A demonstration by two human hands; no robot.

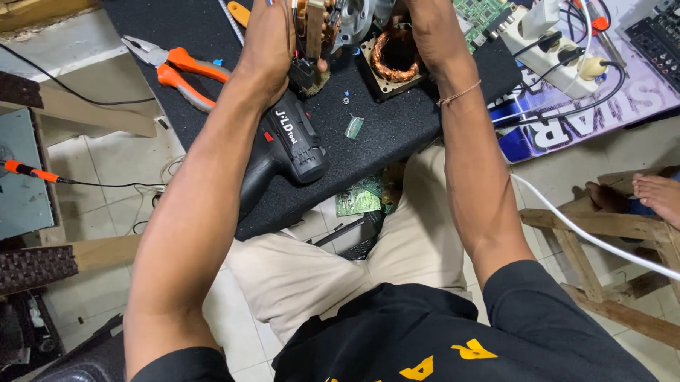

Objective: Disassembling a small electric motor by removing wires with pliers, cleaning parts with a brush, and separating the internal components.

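My left hand and my right hand grip a motor assembly with copper windings and a grey metal housing, held above a black mat at the top of the view. The top of the assembly is cut off by the frame edge. A square copper-wound coil sits on the mat just under my right wrist. A black power drill lies on the mat beneath my left forearm. A thin bracelet circles my right wrist.
Orange-handled pliers lie on the mat to the left. A green circuit board and a white power strip with plugs are at the upper right. Another person's bare feet rest on a wooden frame at the right. A soldering iron lies at the left.
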